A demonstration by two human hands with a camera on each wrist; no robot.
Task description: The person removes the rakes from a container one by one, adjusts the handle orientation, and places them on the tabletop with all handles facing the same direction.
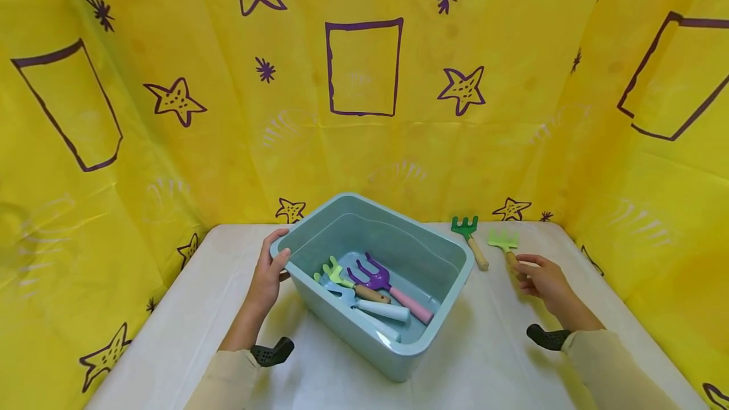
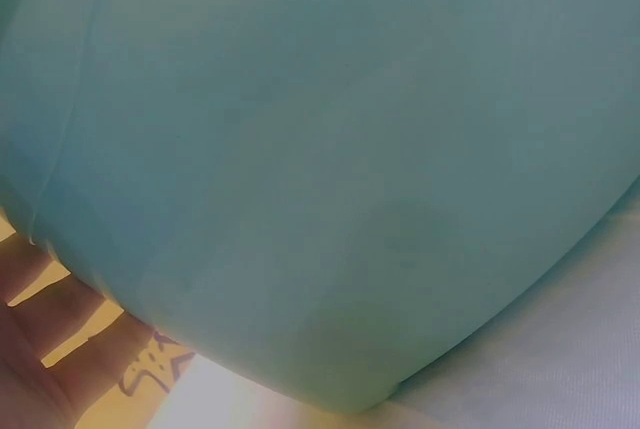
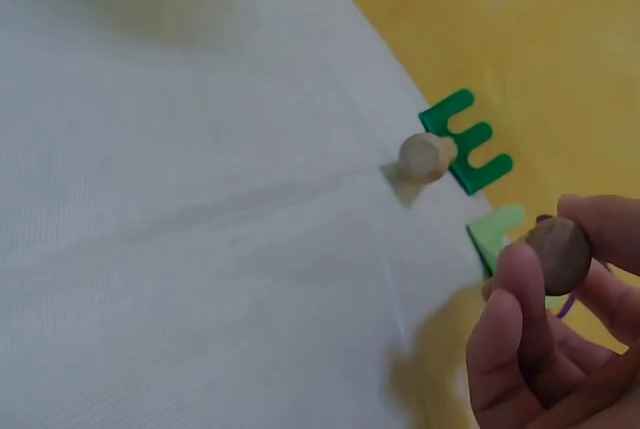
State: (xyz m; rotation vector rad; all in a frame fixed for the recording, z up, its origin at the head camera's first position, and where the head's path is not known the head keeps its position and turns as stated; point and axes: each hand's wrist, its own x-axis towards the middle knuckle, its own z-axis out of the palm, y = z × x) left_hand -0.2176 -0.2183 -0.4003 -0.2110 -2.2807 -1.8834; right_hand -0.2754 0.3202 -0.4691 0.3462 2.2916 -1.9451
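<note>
Light-green rake (image 1: 504, 242) lies pinched at its handle by right hand (image 1: 545, 282).

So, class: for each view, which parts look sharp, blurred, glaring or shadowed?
Head view: evenly lit, sharp, edges bowed; the pale blue plastic tub casts a soft shadow. Left wrist view: tub wall fills it, blurred, glare below. Right wrist view: light green toy rake and fingers soft.

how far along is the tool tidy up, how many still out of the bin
Mostly done. Several tools already lie in the bin, among them a purple fork. In hand: the right hand pinches the light green rake by its handle, while the left hand holds the bin's rim. Left: that rake and the dark green rake, both on the table.
</note>
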